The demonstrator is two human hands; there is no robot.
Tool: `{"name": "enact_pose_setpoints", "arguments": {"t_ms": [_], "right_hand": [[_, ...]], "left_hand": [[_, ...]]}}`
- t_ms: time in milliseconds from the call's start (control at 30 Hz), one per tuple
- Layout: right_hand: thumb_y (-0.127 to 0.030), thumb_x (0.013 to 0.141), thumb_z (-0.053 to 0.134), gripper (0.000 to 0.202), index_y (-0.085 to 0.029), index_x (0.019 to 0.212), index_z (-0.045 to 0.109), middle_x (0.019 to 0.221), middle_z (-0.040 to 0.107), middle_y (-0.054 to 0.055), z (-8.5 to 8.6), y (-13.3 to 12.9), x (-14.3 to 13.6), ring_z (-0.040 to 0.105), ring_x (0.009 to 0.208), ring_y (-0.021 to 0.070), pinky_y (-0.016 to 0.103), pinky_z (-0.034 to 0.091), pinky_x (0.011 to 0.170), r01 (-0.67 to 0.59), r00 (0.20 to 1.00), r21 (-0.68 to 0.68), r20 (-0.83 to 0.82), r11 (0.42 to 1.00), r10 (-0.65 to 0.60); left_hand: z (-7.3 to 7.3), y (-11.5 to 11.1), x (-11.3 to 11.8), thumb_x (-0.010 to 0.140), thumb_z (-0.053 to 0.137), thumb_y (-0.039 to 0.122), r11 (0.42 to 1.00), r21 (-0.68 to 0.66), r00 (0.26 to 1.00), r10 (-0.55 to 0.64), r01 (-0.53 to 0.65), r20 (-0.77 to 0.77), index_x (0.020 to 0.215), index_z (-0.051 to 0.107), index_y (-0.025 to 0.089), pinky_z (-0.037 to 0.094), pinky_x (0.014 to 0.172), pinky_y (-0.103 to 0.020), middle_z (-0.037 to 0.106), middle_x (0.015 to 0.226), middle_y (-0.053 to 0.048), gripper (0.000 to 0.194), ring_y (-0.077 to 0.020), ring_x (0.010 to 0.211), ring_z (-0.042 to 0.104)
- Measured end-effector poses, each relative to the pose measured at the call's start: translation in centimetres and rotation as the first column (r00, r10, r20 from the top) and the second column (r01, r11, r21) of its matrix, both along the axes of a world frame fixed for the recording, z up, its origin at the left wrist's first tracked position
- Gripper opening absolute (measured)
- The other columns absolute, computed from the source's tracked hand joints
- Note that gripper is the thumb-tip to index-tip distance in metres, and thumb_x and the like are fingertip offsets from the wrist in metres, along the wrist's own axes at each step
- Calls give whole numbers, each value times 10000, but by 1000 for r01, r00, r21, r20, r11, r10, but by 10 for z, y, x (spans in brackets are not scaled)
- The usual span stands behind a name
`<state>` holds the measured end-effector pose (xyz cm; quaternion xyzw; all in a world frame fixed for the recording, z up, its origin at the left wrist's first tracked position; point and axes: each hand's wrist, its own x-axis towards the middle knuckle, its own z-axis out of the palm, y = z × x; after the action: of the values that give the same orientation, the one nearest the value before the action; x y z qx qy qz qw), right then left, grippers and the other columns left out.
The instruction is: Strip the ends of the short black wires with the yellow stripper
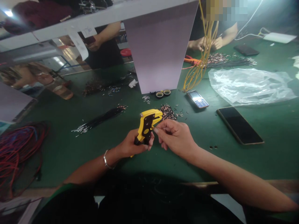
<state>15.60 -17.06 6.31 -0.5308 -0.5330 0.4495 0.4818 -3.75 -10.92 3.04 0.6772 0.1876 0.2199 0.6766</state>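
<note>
My left hand is wrapped round the handles of a yellow and black wire stripper, its jaws tilted up and to the right. Close by the tool's jaws, my right hand has thumb and forefinger pinched together; whatever they hold is too small to make out. Behind the stripper lies a heap of short black wire pieces with copper ends. To the left, a bundle of black wires rests on the green table, bare silvery ends toward me.
On the right lie a keypad phone, a dark smartphone and a clear plastic bag. Two tape rolls sit before a pale upright panel. Red cables coil at left. Yellow wires hang near a co-worker's hands.
</note>
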Motion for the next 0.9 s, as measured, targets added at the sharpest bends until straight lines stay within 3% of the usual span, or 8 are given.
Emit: {"name": "enact_pose_setpoints", "arguments": {"t_ms": [333,533,900], "right_hand": [[-217,838,583,154,-198,689,553,486,564,-59,-1,0,-2,502,337,58,181,407,340,15,1000,-7,-16,1000,-15],[-270,847,596,147,-198,723,567,514,585,-46,-4,-1,0,515,344,74,203,426,342,92,996,15,9,996,-92],[-248,854,571,137,-203,725,553,543,595,-50,-4,-2,-4,523,354,64,199,427,366,-6,1000,1,-12,1000,6]], "left_hand": [[-2,-1,0,836,679,144,999,31,1000,24,-24,-4,935,614,133,505,660,-274,608,850,-49,119,-133,719,591],[-3,-2,-1,839,685,151,1000,-2,1000,28,-28,5,1044,599,138,527,694,-297,610,893,-58,223,-142,746,608],[-5,-4,-1,822,696,208,987,127,992,107,-98,-64,881,616,131,504,629,-258,612,775,-32,125,-122,673,573]]}}
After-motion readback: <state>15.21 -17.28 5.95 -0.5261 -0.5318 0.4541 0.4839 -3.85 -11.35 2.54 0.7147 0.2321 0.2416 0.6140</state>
